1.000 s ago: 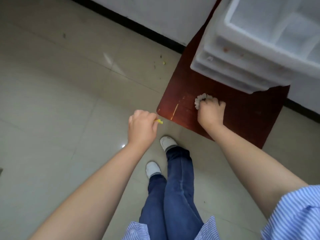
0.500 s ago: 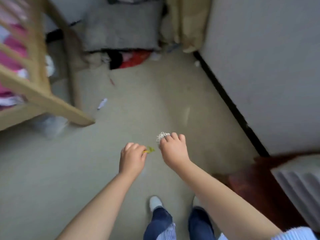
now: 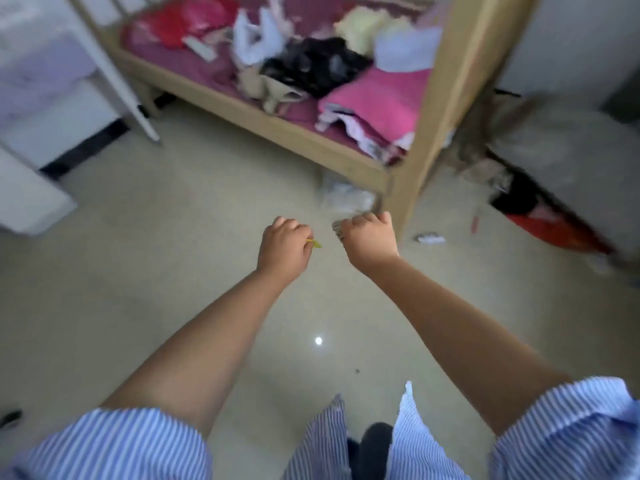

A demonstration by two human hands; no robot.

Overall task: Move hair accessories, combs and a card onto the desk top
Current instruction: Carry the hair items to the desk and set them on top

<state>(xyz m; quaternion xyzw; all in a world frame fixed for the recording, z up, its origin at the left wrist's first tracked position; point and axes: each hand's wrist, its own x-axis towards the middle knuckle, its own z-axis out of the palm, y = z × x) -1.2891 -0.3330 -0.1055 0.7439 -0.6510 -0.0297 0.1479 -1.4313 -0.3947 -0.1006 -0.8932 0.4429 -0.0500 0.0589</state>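
My left hand [image 3: 284, 247] is closed in a fist around a small yellow hair accessory [image 3: 314, 243], whose tip pokes out to the right of the fingers. My right hand [image 3: 369, 239] is closed around a pale, fluffy hair tie [image 3: 337, 227]; only its edge shows at the left of the knuckles. Both hands are held out in front of me above the tiled floor, close together but not touching. No desk top is in view.
A wooden bed frame [image 3: 301, 136] with a post [image 3: 440, 109] stands ahead, piled with clothes and bags. White furniture [image 3: 31, 199] stands at the left. A grey bundle [image 3: 568, 161] and red cloth lie at the right. Small litter [image 3: 430, 239] dots the floor.
The view has swung from the dark red stool round to the bed. My right hand lifted the fluffy hair tie off the stool; both fists stay closed and have come close together.
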